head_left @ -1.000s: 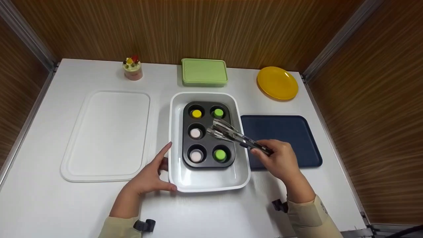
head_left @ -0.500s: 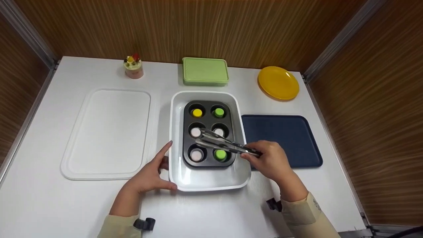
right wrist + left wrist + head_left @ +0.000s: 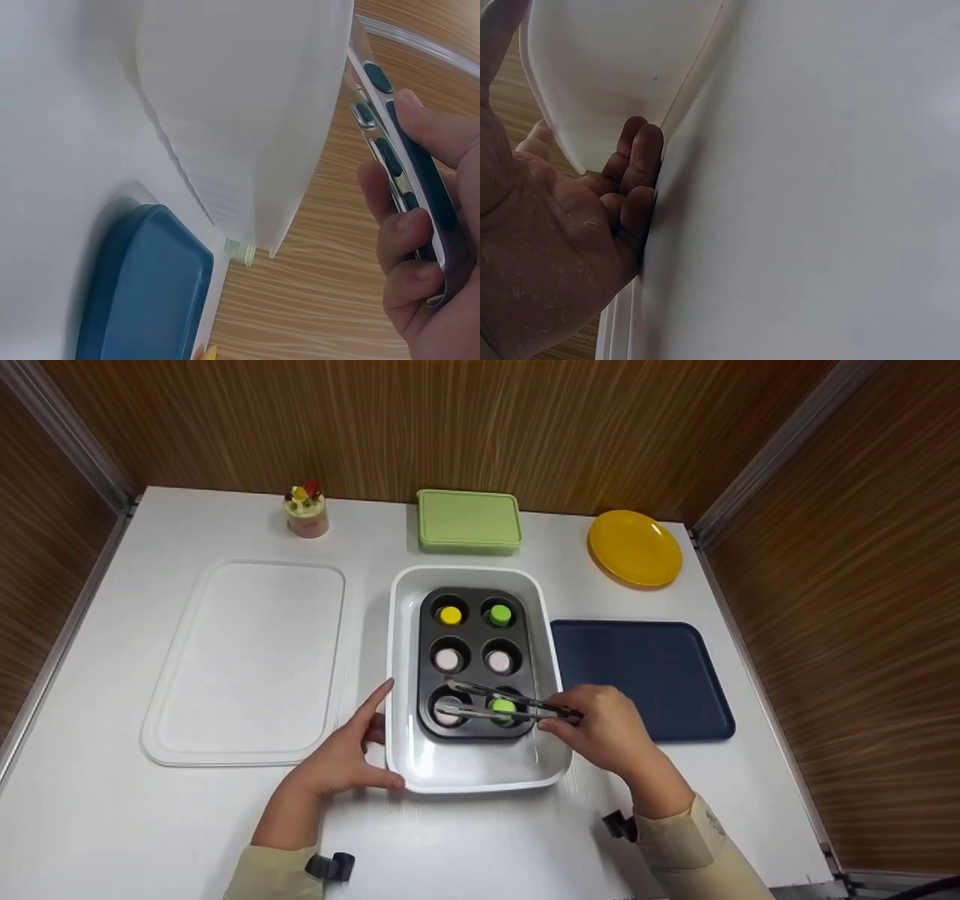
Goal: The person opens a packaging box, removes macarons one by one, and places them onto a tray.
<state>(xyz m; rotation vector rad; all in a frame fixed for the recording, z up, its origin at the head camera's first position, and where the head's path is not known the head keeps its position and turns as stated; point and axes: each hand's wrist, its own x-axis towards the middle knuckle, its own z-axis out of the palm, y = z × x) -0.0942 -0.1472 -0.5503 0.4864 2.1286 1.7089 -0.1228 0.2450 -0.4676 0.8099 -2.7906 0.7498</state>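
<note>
In the head view, the left hand [image 3: 341, 761] is spread, its thumb and forefinger against the near-side wall of the white tub [image 3: 480, 765]. The right hand [image 3: 607, 727] grips tongs [image 3: 553, 708] that reach toward the left hand, tips apart over the muffin pan [image 3: 475, 637], which sits in the tub between both hands. A blue tray [image 3: 637, 682] lies just beyond the right hand.

In the left wrist view, bent fingers rest at the tub's base.

In the right wrist view, thumb and curled fingers clasp the tongs' handles beside the tub.
</note>
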